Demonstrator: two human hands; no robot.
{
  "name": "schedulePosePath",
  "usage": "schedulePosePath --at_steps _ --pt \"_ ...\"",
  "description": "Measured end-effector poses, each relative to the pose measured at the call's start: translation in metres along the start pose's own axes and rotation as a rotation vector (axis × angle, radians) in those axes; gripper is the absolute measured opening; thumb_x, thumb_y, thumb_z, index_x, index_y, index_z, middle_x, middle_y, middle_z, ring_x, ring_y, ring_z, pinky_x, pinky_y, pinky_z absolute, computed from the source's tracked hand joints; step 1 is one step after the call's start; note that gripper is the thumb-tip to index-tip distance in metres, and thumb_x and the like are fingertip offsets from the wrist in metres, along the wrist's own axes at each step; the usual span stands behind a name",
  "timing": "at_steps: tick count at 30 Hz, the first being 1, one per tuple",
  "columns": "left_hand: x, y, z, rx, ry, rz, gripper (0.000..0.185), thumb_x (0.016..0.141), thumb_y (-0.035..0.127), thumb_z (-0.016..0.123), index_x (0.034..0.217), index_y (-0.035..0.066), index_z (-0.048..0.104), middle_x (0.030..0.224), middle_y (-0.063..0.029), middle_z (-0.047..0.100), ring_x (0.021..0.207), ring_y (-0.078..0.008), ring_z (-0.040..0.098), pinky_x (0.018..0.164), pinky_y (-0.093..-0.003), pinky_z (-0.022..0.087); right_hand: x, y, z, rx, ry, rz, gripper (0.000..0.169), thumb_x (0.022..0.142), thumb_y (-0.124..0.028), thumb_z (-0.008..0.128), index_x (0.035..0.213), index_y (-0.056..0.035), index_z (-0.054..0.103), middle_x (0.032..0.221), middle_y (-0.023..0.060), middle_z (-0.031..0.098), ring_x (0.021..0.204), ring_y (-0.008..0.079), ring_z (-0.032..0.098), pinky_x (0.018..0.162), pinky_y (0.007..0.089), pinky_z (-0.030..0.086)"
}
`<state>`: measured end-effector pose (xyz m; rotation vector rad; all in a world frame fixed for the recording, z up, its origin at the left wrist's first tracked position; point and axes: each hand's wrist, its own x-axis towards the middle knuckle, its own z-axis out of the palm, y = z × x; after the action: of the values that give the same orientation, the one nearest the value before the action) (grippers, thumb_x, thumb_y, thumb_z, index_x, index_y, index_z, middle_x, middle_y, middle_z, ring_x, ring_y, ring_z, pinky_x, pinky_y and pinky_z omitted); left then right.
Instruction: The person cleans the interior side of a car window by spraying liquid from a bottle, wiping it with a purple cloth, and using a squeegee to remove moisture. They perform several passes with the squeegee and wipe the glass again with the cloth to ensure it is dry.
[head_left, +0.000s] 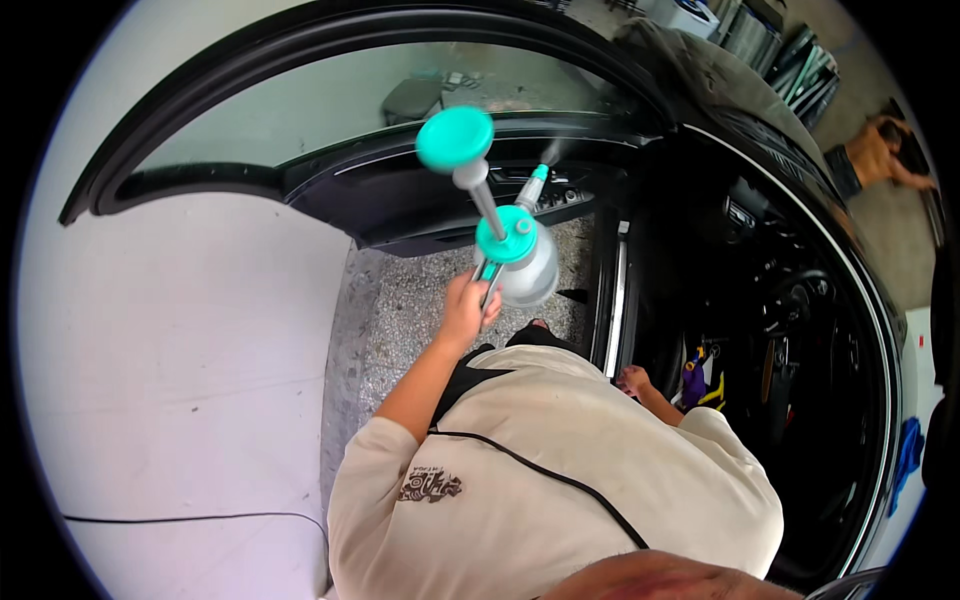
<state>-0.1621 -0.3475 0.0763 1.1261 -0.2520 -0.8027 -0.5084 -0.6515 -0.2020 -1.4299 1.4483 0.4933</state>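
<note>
My left hand (472, 306) grips the handle of a pump pressure sprayer (529, 274) with a translucent bottle and turquoise cap. Its turquoise plunger knob (455, 139) stands raised on a grey shaft. From the turquoise-tipped nozzle (540, 172) a faint mist drifts toward the inside of an open black car door (420, 191). Above the door panel is the door's window glass (330, 97). Low beside my body, my right hand (634, 381) is next to the metal door sill strip (619, 300); its fingers look curled and partly hidden.
Purple and yellow items (697, 382) lie inside the dark cabin, near the steering wheel (799, 300). A black cable (187, 517) runs across the pale surface at left. Beyond the car, another person (870, 157) is near several stacked rolls (806, 75). A blue cloth (907, 457) shows at far right.
</note>
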Motion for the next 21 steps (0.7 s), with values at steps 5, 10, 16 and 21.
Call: schedulePosePath --at_steps 5,10,16,21 --pt "0.043 -0.024 0.025 -0.215 -0.108 -0.178 0.03 0.083 0.027 0.036 0.083 0.0 0.048 0.05 -0.0026 0.039 0.037 -0.0113 0.034 0.039 -0.026 0.032 -0.011 0.098 0.011 -0.298 -0.107 -0.146 0.031 0.088 -0.024 0.045 0.114 -0.0084 0.052 0.103 0.0156 0.062 0.083 0.0352 0.064 0.066 0.0484 0.052" --pt "0.01 -0.019 0.0 -0.286 0.077 -0.128 0.033 0.083 0.032 0.037 0.088 0.001 0.047 0.053 -0.0024 0.038 0.041 -0.0118 0.034 0.042 -0.0276 0.032 -0.022 0.063 0.013 -0.197 -0.12 0.059 0.032 0.089 -0.025 0.043 0.117 -0.0096 0.051 0.11 0.0162 0.06 0.088 0.0388 0.062 0.072 0.0527 0.05" --pt "-0.076 0.005 -0.077 -0.272 0.645 0.099 0.027 0.082 0.02 0.04 0.09 -0.004 0.047 0.054 -0.0052 0.04 0.041 -0.0122 0.035 0.037 -0.0253 0.029 0.02 -0.024 0.003 -0.552 -0.23 -0.12 0.027 0.088 -0.029 0.047 0.104 -0.0094 0.058 0.092 0.0092 0.065 0.069 0.0251 0.065 0.057 0.0427 0.053" --pt "-0.158 0.04 -0.108 -0.074 0.993 0.372 0.028 0.083 0.02 0.038 0.093 -0.005 0.046 0.057 -0.0061 0.042 0.044 -0.012 0.035 0.039 -0.0246 0.028 0.008 -0.13 0.038 -0.445 -0.148 -0.285 0.03 0.087 -0.029 0.048 0.102 -0.0059 0.059 0.085 0.0084 0.065 0.063 0.0198 0.064 0.05 0.0331 0.053"
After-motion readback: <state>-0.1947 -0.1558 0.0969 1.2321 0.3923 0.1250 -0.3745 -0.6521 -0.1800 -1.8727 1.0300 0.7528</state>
